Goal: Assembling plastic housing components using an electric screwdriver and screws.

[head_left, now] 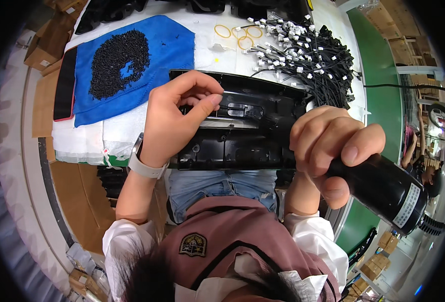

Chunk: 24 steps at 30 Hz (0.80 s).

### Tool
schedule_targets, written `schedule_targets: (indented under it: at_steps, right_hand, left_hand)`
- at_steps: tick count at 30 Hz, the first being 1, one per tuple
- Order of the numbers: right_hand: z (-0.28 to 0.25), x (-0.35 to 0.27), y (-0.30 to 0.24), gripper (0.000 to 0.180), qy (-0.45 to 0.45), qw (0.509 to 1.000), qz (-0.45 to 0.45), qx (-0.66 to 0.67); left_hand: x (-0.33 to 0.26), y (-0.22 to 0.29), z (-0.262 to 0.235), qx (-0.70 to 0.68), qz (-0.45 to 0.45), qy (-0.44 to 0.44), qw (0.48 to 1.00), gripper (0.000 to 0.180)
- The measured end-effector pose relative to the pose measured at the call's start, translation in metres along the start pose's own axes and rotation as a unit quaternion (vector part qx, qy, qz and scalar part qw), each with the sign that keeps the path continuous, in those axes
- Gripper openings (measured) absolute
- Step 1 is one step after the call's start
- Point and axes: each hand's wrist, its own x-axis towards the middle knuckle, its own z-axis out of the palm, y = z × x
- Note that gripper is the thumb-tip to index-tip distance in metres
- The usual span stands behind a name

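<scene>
A long black plastic housing (237, 126) lies at the near edge of the table, its glossy moulded inside facing up, ribbed and dotted with small screw bosses. The left hand (174, 118) rests over the housing's left end, thumb and forefinger pinched narrowly together above a raised bracket near its middle; whether something tiny sits between the fingertips cannot be told. A pale band circles that wrist. The right hand (328, 146) is at the housing's right end, all fingers curled tightly around the smooth black cylindrical body of a powered screwdriver (383, 189), which slants away to the lower right and carries a light label near its far end.

Beyond the housing to the left, a soft blue cloth (167, 48) is spread on the white padded table (122, 133), with a heap of small black screws (114, 63) piled on it. Beyond the housing to the right lies a tangled bundle of thin black wires with white connectors (303, 55). Just left of that bundle, several yellow rubber bands (237, 34) lie flat. Below the housing, brown cardboard boxes (51, 38) stand left of the table.
</scene>
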Motion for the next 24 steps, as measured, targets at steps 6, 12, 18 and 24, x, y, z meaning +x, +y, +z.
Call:
schedule_targets:
  at_steps: [6, 12, 18, 24]
  right_hand:
    - [-0.005, 0.000, 0.007, 0.044, -0.030, 0.999, 0.011, -0.012]
    - [-0.005, 0.001, 0.004, 0.045, -0.028, 0.999, 0.016, -0.003]
    - [-0.006, 0.001, 0.007, 0.039, -0.045, 0.999, 0.029, 0.010]
    - [0.005, 0.016, 0.007, 0.031, -0.122, 0.991, 0.054, -0.023]
  left_hand:
    - [0.002, -0.005, 0.001, 0.050, 0.030, -0.001, 0.998, 0.010]
    - [0.003, -0.006, 0.003, 0.078, 0.040, 0.000, 0.996, 0.009]
    - [0.003, -0.006, 0.003, 0.101, 0.045, -0.009, 0.994, 0.008]
    - [0.002, -0.007, 0.004, 0.129, 0.063, -0.006, 0.990, 0.009]
